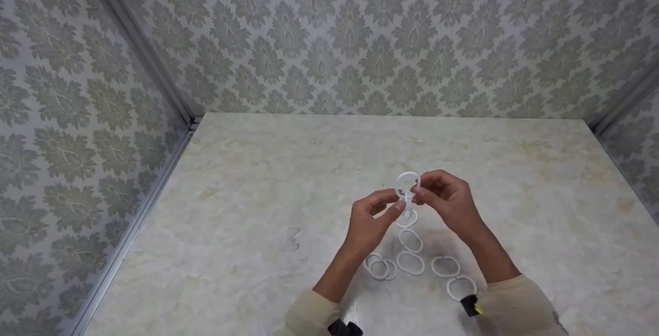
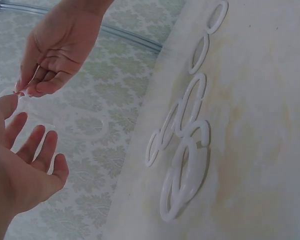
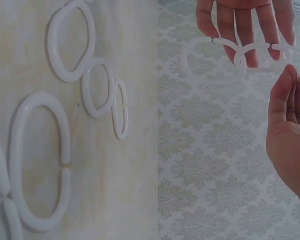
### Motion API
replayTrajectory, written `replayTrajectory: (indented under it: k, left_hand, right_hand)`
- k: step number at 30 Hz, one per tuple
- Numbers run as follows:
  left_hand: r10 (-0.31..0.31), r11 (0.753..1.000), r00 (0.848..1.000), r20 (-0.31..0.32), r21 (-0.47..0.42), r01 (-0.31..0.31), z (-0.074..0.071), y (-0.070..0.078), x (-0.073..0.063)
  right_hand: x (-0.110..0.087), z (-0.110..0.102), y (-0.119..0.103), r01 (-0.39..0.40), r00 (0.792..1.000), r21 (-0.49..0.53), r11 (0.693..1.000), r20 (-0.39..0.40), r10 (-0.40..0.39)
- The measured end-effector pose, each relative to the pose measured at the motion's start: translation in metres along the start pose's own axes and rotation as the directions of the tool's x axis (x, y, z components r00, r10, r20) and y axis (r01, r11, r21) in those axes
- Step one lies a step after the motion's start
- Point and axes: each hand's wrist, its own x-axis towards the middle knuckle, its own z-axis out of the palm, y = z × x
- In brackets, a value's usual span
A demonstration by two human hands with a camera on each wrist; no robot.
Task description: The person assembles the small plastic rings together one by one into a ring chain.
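Observation:
In the head view my left hand and right hand hold a short chain of white plastic split rings above the table. An upper ring stands up between the fingertips, and a lower ring hangs beneath them. Thumb and index finger of the left hand pinch the chain while its other fingers spread loosely. The right hand pinches beside them, its fingers curled. Linked rings dangle below the left fingers in the right wrist view. The exact join is hidden by fingertips.
More split rings lie on the marbled table: two in a line at the middle, an overlapping cluster to the left, and two by the right forearm. Patterned walls stand behind and at the sides.

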Motion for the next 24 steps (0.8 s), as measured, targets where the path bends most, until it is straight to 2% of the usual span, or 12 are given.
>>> replayTrajectory:
  k: [4, 10, 14, 19, 24]
  left_hand:
    - [0.051, 0.998, 0.999, 0.001, -0.03, -0.051, 0.0027, 0.0019, 0.0003]
    - [0.06, 0.995, 0.998, -0.007, -0.082, -0.06, 0.0054, 0.0015, 0.0004]
    - [0.07, 0.99, 0.997, -0.034, -0.118, -0.073, 0.0066, 0.0002, 0.0002]
    - [0.065, 0.99, 0.995, -0.076, -0.122, -0.074, 0.0079, 0.0015, -0.0003]
    - [0.049, 0.99, 0.995, -0.091, -0.126, -0.061, 0.0076, 0.0039, -0.0005]
  right_hand:
    - [-0.0006, 0.0004, -0.0012, -0.008, 1.0, 0.024, 1.0, 0.003, 0.008]
    - [-0.0029, 0.0017, -0.0017, -0.011, 1.0, 0.06, 0.998, 0.026, 0.01]
    - [-0.0035, 0.0035, -0.0026, -0.018, 0.999, 0.059, 0.998, 0.039, 0.016]
    - [-0.0039, 0.0047, -0.004, -0.031, 0.999, 0.041, 0.999, 0.041, 0.029]
    - [-0.0038, 0.0046, -0.0041, -0.02, 0.998, 0.049, 0.999, 0.055, 0.017]
